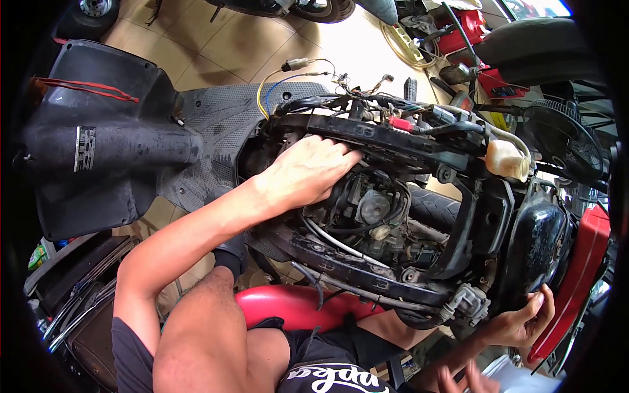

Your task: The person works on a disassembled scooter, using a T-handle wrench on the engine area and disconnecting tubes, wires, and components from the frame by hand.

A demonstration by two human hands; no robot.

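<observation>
My left hand (pixel 313 169) reaches over a stripped scooter frame (pixel 314 261). Its fingers curl down against the inner side of the far black rail (pixel 419 141); their tips are hidden, as is anything they grip. Just below the hand sits the exposed engine (pixel 373 206) with hoses and cables around it. At the lower right, what looks like my right hand (pixel 524 321) is raised beside the black rear fender (pixel 537 242). Its fingers are loosely bent and apart, with nothing visible in them. Blurred fingers (pixel 464 380) of another hand show at the bottom edge; whose they are, I cannot tell.
Loose wiring with a pale connector (pixel 296 64) rises from the far rail. Beyond the tail are a white plastic reservoir (pixel 506 159) and a black fan (pixel 563 139). A red panel (pixel 576 281) leans at right. A red stool (pixel 295 304) stands under the near rail.
</observation>
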